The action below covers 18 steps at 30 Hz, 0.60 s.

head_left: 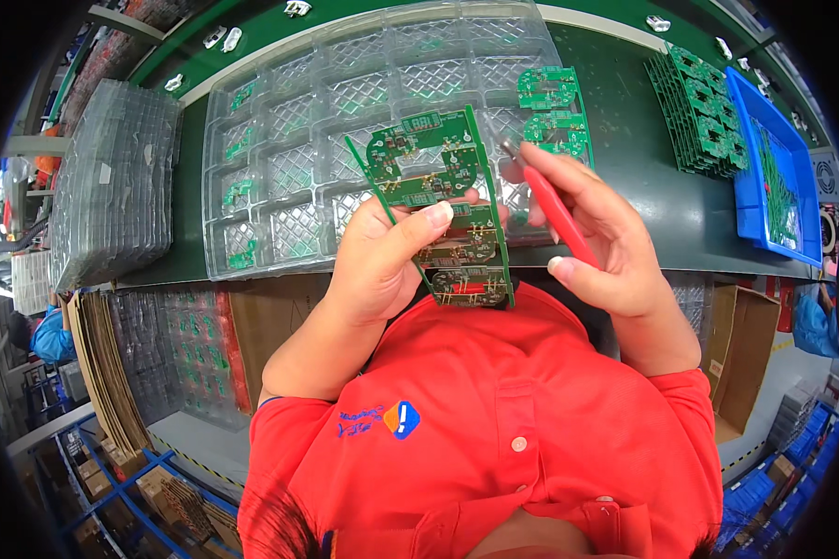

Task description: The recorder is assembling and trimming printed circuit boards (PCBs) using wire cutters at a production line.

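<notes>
My left hand grips a green circuit board panel, its thumb pressed on the front face. The panel is tilted up before my chest and carries several joined boards between two narrow side rails. My right hand is wrapped round red-handled pliers or cutters, whose metal tip points at the panel's right rail, just apart from it. Behind the panel lies a clear plastic tray with many pockets. Small green boards sit in its left column. Another green panel rests over the tray's right edge.
A tall stack of clear trays stands at the left. To the right are a pile of green panels and a blue bin holding thin green strips. Below the table edge stand cardboard boxes.
</notes>
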{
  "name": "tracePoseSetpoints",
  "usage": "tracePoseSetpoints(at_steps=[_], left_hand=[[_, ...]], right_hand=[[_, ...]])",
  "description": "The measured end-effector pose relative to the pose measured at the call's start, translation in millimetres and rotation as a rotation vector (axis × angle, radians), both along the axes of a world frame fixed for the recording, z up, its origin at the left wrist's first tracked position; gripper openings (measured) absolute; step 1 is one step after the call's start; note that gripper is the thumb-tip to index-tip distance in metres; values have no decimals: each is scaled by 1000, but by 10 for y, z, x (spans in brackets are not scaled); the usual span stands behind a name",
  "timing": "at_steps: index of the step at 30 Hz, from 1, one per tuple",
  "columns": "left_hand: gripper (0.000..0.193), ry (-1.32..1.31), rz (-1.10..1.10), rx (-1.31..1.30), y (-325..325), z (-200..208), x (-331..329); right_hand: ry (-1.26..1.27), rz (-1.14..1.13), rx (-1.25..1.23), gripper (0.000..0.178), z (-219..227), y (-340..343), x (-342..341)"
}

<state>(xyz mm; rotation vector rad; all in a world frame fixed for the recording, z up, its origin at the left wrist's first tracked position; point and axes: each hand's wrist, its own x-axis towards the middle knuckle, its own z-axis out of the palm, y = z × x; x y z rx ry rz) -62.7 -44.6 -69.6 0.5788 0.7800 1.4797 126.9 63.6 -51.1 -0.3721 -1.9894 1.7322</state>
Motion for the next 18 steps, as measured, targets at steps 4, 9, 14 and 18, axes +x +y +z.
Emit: tracePoseSetpoints(at_steps=[4,9,14,18], left_hand=[[29,8,11,-7,-1,-6,-5],[29,-2,55,-18,1,-18,28],[29,6,45,3,14,-6,47],[29,4,25,-3,30,-1,55]], right_hand=[[-5,-5,-54,73,4,4,12],[15,18,57,72,-88,24,31],[-52,20,98,71,-33,1,48],[-50,-32,-11,71,13,-21,48]])
